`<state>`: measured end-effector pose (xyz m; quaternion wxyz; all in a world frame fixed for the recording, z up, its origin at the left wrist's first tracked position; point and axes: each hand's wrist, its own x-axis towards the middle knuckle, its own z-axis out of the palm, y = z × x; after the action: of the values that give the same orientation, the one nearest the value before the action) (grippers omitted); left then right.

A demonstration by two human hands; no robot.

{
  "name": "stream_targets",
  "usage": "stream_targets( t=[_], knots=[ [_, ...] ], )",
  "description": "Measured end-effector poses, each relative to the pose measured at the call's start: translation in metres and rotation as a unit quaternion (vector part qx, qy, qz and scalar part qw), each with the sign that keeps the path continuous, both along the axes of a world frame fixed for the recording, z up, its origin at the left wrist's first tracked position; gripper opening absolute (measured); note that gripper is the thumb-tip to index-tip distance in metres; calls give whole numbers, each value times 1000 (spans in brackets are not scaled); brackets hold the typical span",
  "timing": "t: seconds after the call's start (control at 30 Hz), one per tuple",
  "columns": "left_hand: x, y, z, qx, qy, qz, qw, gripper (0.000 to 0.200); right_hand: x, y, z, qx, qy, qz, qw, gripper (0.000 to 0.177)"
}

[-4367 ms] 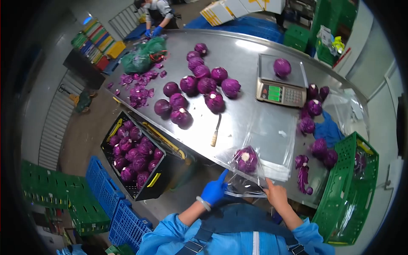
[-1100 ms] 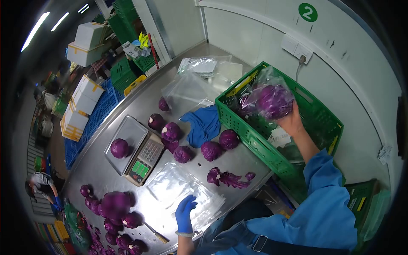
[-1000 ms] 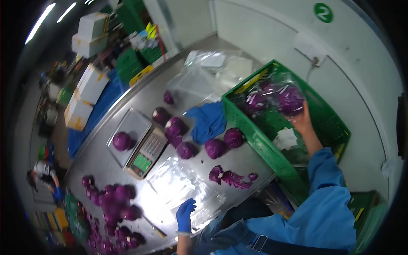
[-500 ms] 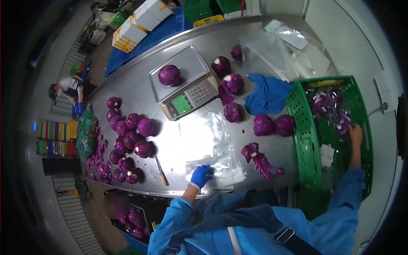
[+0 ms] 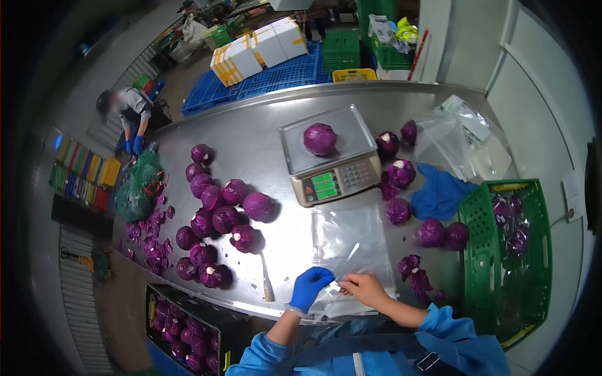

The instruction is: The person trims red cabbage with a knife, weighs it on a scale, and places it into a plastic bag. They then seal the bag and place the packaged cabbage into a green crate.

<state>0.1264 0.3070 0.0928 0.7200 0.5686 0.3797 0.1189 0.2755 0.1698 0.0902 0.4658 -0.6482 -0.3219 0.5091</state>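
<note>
My left hand (image 5: 311,288), in a blue glove, and my bare right hand (image 5: 365,290) meet at the table's front edge with fingers pinched. Between their fingertips is the edge of a clear plastic bag (image 5: 335,289), over a stack of flat clear bags (image 5: 351,235). Behind the stack, a red cabbage (image 5: 320,139) rests on the pan of a digital scale (image 5: 337,182). A knife (image 5: 268,282) lies left of my gloved hand. Several red cabbages (image 5: 226,219) are grouped farther left.
At right stands a green crate (image 5: 480,250) with bagged cabbages (image 5: 517,238). A blue cloth (image 5: 436,191), loose cabbages (image 5: 433,233) and torn leaves (image 5: 417,279) lie beside it. A black crate of cabbages (image 5: 188,332) sits below the table's left front. A co-worker (image 5: 128,113) stands far left.
My right hand has left the green crate and come over to the bags beside my left hand. Both hands now pinch at a bag's edge. The camera view has shifted.
</note>
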Motion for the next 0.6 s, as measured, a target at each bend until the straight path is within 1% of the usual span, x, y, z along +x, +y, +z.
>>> stream_targets(
  t=[0.03,0.1,0.17,0.2,0.23,0.3,0.37,0.4,0.5,0.53,0.57,0.6],
  knots=[
    [-11,10,7,-27,-26,48,998,14,0,9,2,-13,-35,36,999,26],
    [-35,37,9,-17,8,198,980,14,7,35,9,-34,-112,105,988,23],
    [-55,62,12,25,10,239,971,15,-2,57,-4,-43,19,45,998,21],
    [-62,69,12,25,-3,219,975,15,-7,73,-10,-46,87,21,995,21],
    [-62,71,22,26,-16,200,979,16,-12,92,-6,-48,113,41,992,21],
    [-65,75,8,23,-18,158,987,18,-31,125,12,-54,167,75,982,20],
    [-64,87,1,17,-60,190,980,17,-53,149,13,-64,42,119,990,22],
    [-70,100,1,60,-27,188,980,19,-60,158,19,-41,-47,111,992,24],
    [-78,124,8,118,-20,290,949,24,-68,175,11,-29,49,4,998,30],
    [-82,129,13,108,-70,193,973,30,-70,181,20,-24,25,-20,999,33],
    [-80,128,21,153,-27,90,984,30,-68,186,22,-34,-17,22,999,33],
    [-80,126,26,137,-18,59,989,28,-65,189,24,-46,-55,62,995,33]
  ],
)
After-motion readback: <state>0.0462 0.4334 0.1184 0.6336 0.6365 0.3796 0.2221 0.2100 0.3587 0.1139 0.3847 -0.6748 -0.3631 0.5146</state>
